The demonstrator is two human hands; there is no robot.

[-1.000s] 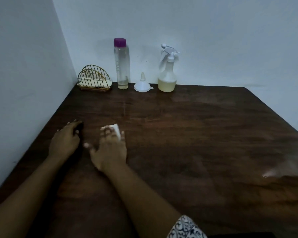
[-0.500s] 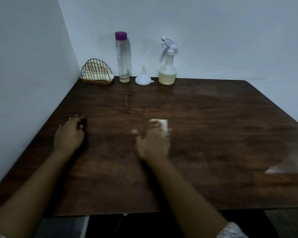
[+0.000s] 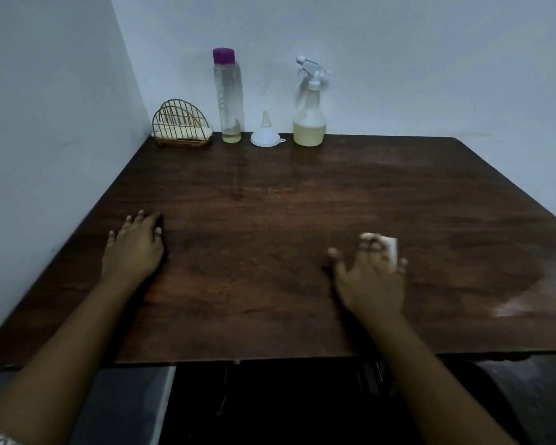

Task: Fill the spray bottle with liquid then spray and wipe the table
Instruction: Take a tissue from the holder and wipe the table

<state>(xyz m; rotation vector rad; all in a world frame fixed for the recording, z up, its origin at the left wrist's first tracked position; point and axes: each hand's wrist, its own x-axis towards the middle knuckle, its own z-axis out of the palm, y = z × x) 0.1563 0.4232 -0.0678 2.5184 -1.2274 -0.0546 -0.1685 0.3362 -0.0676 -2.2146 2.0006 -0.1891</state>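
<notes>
A white spray bottle (image 3: 310,123) with yellowish liquid in its base stands at the back of the dark wooden table (image 3: 270,220). Left of it sit an upturned white funnel (image 3: 265,136) and a tall clear bottle (image 3: 227,94) with a purple cap, nearly empty. My right hand (image 3: 371,277) presses a white folded tissue (image 3: 388,247) flat onto the table at centre right, fingers spread over it. My left hand (image 3: 134,247) rests flat on the table near its left edge, holding nothing.
A gold wire holder (image 3: 180,126) with folded tissues stands in the back left corner by the walls. A pale glare patch (image 3: 533,300) lies on the table at the right. The table's front edge runs below my wrists.
My right hand has slid the tissue across the table from left of centre to the right. The left hand has stayed put. The view has tilted down.
</notes>
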